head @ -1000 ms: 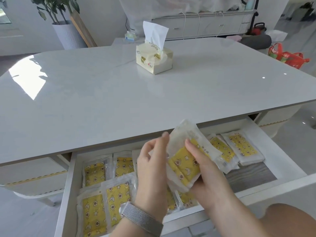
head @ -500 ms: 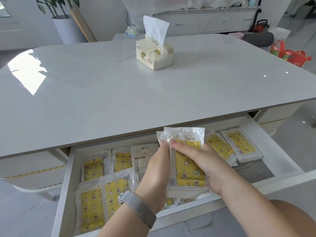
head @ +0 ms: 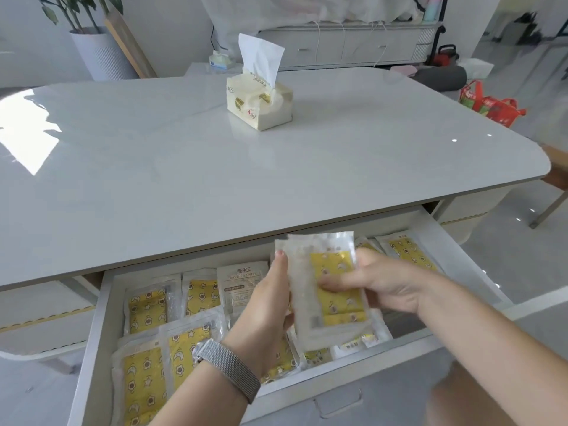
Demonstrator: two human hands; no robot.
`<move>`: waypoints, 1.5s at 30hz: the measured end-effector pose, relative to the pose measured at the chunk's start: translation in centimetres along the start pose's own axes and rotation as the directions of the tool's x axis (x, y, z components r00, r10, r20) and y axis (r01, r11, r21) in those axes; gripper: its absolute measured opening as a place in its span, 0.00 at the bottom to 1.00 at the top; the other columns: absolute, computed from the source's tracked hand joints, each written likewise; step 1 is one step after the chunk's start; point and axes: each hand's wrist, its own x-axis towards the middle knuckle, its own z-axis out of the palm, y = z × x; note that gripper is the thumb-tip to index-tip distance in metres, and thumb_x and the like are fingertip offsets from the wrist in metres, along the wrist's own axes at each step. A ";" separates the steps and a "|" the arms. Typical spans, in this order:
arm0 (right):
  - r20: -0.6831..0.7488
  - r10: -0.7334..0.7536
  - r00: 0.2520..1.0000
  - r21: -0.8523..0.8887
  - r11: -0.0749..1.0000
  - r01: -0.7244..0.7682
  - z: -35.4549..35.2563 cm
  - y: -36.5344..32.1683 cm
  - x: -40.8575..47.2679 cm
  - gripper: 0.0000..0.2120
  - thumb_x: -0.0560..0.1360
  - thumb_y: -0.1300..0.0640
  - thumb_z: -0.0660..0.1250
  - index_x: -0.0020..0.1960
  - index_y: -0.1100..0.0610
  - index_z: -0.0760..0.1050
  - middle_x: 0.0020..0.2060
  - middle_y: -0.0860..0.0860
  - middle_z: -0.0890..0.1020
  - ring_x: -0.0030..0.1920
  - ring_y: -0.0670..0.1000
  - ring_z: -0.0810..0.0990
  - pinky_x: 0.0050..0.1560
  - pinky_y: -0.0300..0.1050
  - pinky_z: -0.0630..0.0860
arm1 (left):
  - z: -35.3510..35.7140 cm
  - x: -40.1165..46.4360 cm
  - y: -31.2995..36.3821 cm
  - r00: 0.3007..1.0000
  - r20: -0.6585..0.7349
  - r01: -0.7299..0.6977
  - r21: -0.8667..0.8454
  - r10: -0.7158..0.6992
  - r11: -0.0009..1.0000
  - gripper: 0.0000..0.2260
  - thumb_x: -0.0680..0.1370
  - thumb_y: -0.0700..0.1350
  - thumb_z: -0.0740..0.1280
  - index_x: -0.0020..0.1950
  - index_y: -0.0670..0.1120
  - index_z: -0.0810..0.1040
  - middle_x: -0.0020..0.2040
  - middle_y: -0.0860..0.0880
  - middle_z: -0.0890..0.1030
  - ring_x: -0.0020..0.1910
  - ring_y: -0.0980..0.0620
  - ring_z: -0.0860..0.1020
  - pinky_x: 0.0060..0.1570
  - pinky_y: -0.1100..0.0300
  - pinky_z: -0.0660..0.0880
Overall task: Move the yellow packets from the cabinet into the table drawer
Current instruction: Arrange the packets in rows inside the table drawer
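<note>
Just above the open drawer (head: 92, 339), both hands hold a small stack of yellow packets (head: 333, 290). The left hand (head: 267, 305) grips its left edge — the right hand (head: 378, 287) pinches the front. The plastic looks slippery, so a packet could slide out and miss the drawer. Many packets already lie inside. One white packet (head: 242, 284) at the back of the drawer reads "HAND WARMER". Far behind the drawer sits a tissue pack (head: 258, 103) — its print is too small to read.

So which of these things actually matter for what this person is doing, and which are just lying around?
Part of the job:
held yellow packet
left hand
right hand
open table drawer
packets already in the drawer

Just lying about:
tissue box
potted plant
red bag
</note>
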 end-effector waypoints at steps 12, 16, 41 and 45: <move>-0.235 0.464 0.854 -0.242 0.823 -0.514 -11.7 3.5 2.7 0.27 0.59 0.69 0.77 0.58 0.68 0.76 0.46 0.63 0.85 0.47 0.61 0.85 0.52 0.60 0.80 | 0.7 0.3 0.1 0.999 0.015 -0.032 0.177 0.030 0.984 0.10 0.83 0.49 0.59 0.57 0.48 0.77 0.55 0.48 0.81 0.55 0.49 0.80 0.58 0.49 0.79; -0.160 0.513 0.844 -0.208 0.818 -0.536 -12.2 4.4 3.5 0.37 0.57 0.70 0.80 0.64 0.68 0.74 0.56 0.65 0.82 0.56 0.64 0.82 0.62 0.64 0.74 | 1.2 0.3 -0.1 0.998 0.034 -0.063 0.206 0.057 0.976 0.10 0.83 0.50 0.58 0.57 0.48 0.76 0.54 0.50 0.80 0.54 0.50 0.80 0.57 0.51 0.79; -0.454 0.448 0.770 -0.664 0.406 -0.628 -12.5 4.4 2.4 0.12 0.73 0.56 0.74 0.44 0.66 0.78 0.31 0.54 0.85 0.37 0.50 0.85 0.41 0.48 0.84 | 1.0 0.7 -1.2 0.956 0.074 -0.274 0.567 0.283 0.777 0.08 0.82 0.48 0.58 0.53 0.48 0.76 0.37 0.54 0.76 0.28 0.62 0.71 0.25 0.73 0.67; -0.526 0.145 0.838 -0.768 0.343 -0.541 -12.9 -0.1 3.8 0.16 0.72 0.50 0.75 0.49 0.63 0.80 0.37 0.54 0.85 0.35 0.51 0.84 0.37 0.42 0.82 | 0.9 1.0 -1.3 0.955 0.098 -0.273 0.668 0.281 0.693 0.10 0.82 0.48 0.57 0.54 0.47 0.77 0.42 0.53 0.80 0.32 0.60 0.74 0.32 0.69 0.72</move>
